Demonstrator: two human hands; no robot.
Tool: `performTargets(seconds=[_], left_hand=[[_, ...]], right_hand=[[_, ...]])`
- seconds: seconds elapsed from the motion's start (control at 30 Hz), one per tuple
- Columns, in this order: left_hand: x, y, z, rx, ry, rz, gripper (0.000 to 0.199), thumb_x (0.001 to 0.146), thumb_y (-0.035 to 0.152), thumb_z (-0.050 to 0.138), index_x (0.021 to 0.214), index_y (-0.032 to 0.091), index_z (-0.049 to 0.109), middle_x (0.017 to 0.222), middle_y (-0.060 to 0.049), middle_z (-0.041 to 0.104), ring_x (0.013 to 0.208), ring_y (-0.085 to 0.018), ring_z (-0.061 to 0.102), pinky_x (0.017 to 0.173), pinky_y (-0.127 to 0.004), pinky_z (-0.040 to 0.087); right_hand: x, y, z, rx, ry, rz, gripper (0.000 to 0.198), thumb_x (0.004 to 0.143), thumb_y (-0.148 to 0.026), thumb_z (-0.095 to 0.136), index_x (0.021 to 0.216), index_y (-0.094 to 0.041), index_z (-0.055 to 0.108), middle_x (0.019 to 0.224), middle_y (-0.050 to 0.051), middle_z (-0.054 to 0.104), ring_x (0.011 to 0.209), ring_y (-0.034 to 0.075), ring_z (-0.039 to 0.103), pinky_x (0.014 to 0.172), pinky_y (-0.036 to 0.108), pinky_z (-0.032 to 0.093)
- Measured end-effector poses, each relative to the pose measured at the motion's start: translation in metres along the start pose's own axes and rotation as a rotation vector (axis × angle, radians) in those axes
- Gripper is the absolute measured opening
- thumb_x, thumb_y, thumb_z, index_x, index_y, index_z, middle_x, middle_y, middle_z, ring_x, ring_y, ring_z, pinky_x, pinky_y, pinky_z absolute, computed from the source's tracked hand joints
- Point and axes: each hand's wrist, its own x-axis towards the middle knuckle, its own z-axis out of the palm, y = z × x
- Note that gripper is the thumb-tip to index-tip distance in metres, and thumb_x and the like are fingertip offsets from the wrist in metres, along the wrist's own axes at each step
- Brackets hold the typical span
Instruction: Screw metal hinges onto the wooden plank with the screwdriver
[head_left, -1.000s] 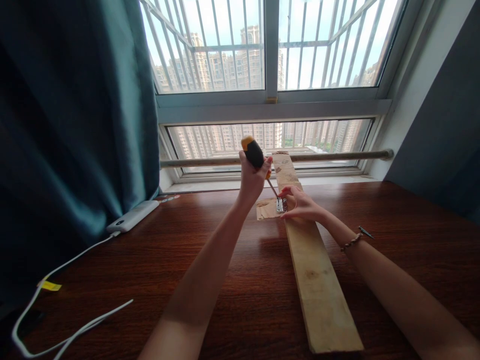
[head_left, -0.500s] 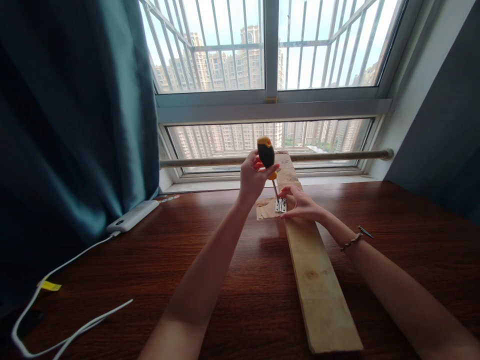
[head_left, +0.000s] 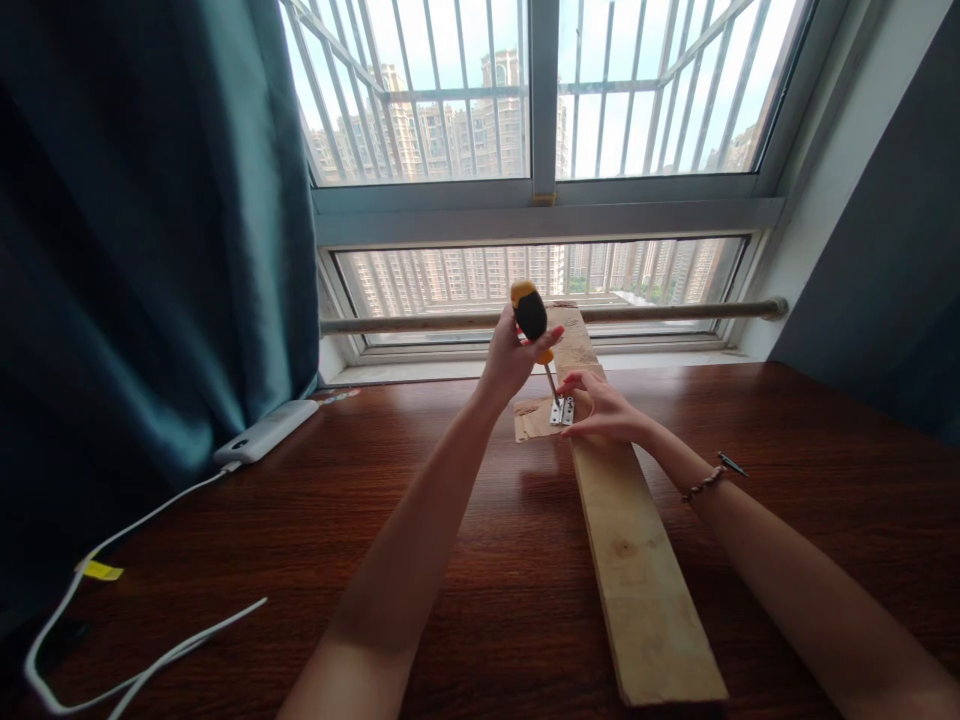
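My left hand (head_left: 512, 355) is wrapped round the black and yellow handle of a screwdriver (head_left: 531, 314). The screwdriver leans a little, and its shaft runs down to the left leaf of a small silver hinge (head_left: 567, 412). With thumb and forefinger, my right hand (head_left: 609, 412) grips the hinge at its far and near ends. Under the hinge's left leaf is a short piece of wood (head_left: 529, 424); its right leaf lies on a long wooden board (head_left: 634, 560). The exact spot where the tip meets the hinge is too small to make out.
The board lies lengthwise on a dark reddish wooden table (head_left: 300, 520). A white power strip (head_left: 270, 436) with a white cable (head_left: 161, 520) lies at left by a blue curtain (head_left: 172, 200). A horizontal rail (head_left: 420, 324) crosses before the barred window. A braided bracelet (head_left: 705, 488) holding a small dark pointed piece circles my right wrist.
My left hand and the screwdriver handle have shifted slightly, the handle's top tipping a little left and down. My right hand stays at the hinge.
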Motion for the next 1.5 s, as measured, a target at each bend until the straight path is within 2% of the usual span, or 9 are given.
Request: performTargets(seconds=[0.1, 0.2, 0.5, 0.77, 1.03, 1.3, 1.5], left_hand=[[0.0, 0.01, -0.006, -0.036, -0.133, -0.082, 0.034, 0.054, 0.027, 0.078, 0.075, 0.015, 0.054, 0.071, -0.001, 0.058, 0.072, -0.015, 0.059, 0.064, -0.027, 0.046], [-0.003, 0.018, -0.005, -0.154, -0.192, -0.144, 0.034, 0.059, 0.027, 0.075, 0.083, 0.014, 0.054, 0.072, -0.002, 0.061, 0.072, -0.017, 0.062, 0.066, -0.03, 0.048], [-0.001, 0.025, -0.003, -0.191, -0.013, -0.096, 0.034, 0.063, 0.029, 0.073, 0.079, 0.017, 0.047, 0.072, -0.001, 0.061, 0.07, -0.018, 0.064, 0.063, -0.031, 0.05], [-0.007, 0.02, 0.008, -0.198, -0.064, -0.101, 0.032, 0.065, 0.028, 0.071, 0.081, 0.018, 0.045, 0.072, -0.002, 0.061, 0.069, -0.017, 0.063, 0.062, -0.03, 0.049], [-0.007, 0.015, 0.008, -0.195, -0.072, -0.118, 0.032, 0.065, 0.027, 0.07, 0.081, 0.018, 0.044, 0.072, -0.001, 0.06, 0.07, -0.016, 0.063, 0.062, -0.029, 0.049], [-0.007, 0.014, 0.009, -0.116, -0.091, -0.051, 0.028, 0.068, 0.027, 0.068, 0.08, 0.018, 0.044, 0.07, 0.0, 0.059, 0.066, -0.014, 0.061, 0.061, -0.028, 0.047], [-0.006, 0.011, 0.009, -0.033, -0.061, 0.008, 0.039, 0.058, 0.028, 0.076, 0.078, 0.017, 0.045, 0.065, 0.002, 0.058, 0.058, -0.011, 0.056, 0.058, -0.025, 0.045]], right_hand=[[0.0, 0.001, 0.0, 0.014, 0.004, 0.004, 0.067, 0.052, -0.045, 0.078, 0.107, -0.022, 0.047, 0.109, 0.006, 0.059, 0.11, 0.027, 0.048, 0.095, 0.042, 0.036], [0.0, 0.001, 0.0, 0.014, 0.006, 0.003, 0.066, 0.052, -0.045, 0.078, 0.106, -0.021, 0.048, 0.108, 0.006, 0.058, 0.109, 0.027, 0.049, 0.094, 0.042, 0.036], [0.0, -0.002, -0.001, 0.005, -0.01, 0.034, 0.068, 0.054, -0.045, 0.077, 0.108, -0.021, 0.043, 0.111, 0.006, 0.059, 0.109, 0.026, 0.048, 0.094, 0.042, 0.036], [0.0, -0.002, 0.0, 0.008, -0.001, 0.042, 0.069, 0.052, -0.045, 0.078, 0.106, -0.021, 0.042, 0.111, 0.005, 0.06, 0.109, 0.027, 0.048, 0.093, 0.041, 0.036], [0.0, -0.001, 0.0, 0.026, 0.001, 0.034, 0.07, 0.052, -0.045, 0.078, 0.107, -0.02, 0.044, 0.11, 0.008, 0.059, 0.11, 0.027, 0.048, 0.094, 0.041, 0.037], [0.0, -0.001, 0.0, 0.024, 0.009, 0.034, 0.069, 0.051, -0.046, 0.078, 0.106, -0.02, 0.045, 0.109, 0.008, 0.059, 0.108, 0.027, 0.049, 0.092, 0.041, 0.038], [0.0, -0.004, -0.001, 0.004, -0.003, 0.042, 0.067, 0.052, -0.046, 0.077, 0.105, -0.02, 0.047, 0.11, 0.008, 0.057, 0.109, 0.027, 0.048, 0.093, 0.041, 0.038]])
